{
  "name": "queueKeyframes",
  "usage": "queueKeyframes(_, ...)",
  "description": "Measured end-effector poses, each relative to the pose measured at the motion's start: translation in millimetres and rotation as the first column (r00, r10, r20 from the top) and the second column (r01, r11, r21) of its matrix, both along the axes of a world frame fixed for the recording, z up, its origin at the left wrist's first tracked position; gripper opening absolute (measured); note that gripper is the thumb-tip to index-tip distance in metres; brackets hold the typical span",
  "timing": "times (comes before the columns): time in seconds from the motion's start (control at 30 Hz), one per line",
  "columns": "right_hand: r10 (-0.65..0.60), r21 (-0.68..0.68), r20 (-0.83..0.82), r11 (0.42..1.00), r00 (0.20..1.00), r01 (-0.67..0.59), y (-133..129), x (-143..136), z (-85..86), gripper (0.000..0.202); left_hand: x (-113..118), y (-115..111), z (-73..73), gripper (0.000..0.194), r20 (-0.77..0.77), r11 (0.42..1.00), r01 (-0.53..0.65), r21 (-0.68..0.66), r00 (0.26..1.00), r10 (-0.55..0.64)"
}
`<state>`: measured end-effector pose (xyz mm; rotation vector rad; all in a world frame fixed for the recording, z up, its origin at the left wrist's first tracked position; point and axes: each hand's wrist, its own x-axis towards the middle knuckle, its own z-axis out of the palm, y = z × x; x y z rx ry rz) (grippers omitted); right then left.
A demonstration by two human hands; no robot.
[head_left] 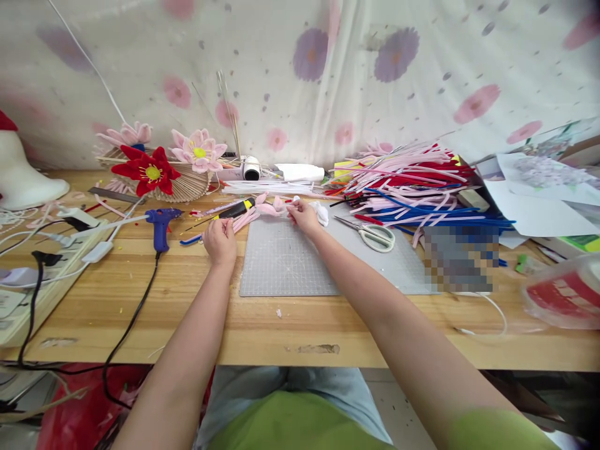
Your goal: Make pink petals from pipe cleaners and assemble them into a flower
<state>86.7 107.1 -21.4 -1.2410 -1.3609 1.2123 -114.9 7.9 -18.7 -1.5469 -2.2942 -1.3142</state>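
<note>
My left hand (220, 241) is closed in a pinch above the table, left of the grey cutting mat (285, 262). Whatever its fingertips hold, if anything, is too small to make out. Pink fuzzy pipe cleaners (242, 220) lie just beyond it, beside a yellow-and-black utility knife (238, 209). Over the mat's back edge, my right hand (304, 217) has its thumb and fingers pinched together. Its fingertips are at the right end of some pink fuzzy petals (270, 206); what sits between them is unclear. A crumpled white piece (321, 214) lies behind that hand.
Scissors (375, 236) rest on the mat's right side. A blue glue gun (162, 226) with a black cord stands at left, near a power strip (42, 287). Pipe cleaners (412, 181) are heaped at the back right. Red and pink fuzzy flowers (152, 173) stand back left.
</note>
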Motion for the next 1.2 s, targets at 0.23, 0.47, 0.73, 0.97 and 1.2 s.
queueKeyframes(0.23,-0.106,0.125,0.159,0.988,0.982,0.086,-21,29,-18.1,0.022,-3,2,-5.8,0.019,-0.193,0.991,-0.015,-0.136,0.981,-0.011)
queueKeyframes(0.47,0.070,0.093,0.111,0.992,0.991,-0.080,-57,46,-20.7,0.022,-4,1,-7.5,0.015,-0.233,0.965,-0.026,-0.260,0.972,-0.036)
queueKeyframes(0.73,-0.096,0.026,0.017,0.995,0.995,0.095,-56,56,-4.5,0.033,-4,1,-9.1,0.030,-0.227,0.988,0.027,-0.152,0.972,-0.061)
queueKeyframes(0.97,-0.566,0.125,0.073,0.822,0.821,0.555,-26,125,18.0,0.006,7,-2,-5.7,0.034,-0.271,0.999,0.035,-0.041,0.962,-0.045)
queueKeyframes(1.2,-0.437,-0.419,0.040,0.809,0.898,0.412,-8,145,23.3,0.010,24,-2,-3.1,0.026,-0.278,0.976,0.210,0.056,0.942,-0.187)
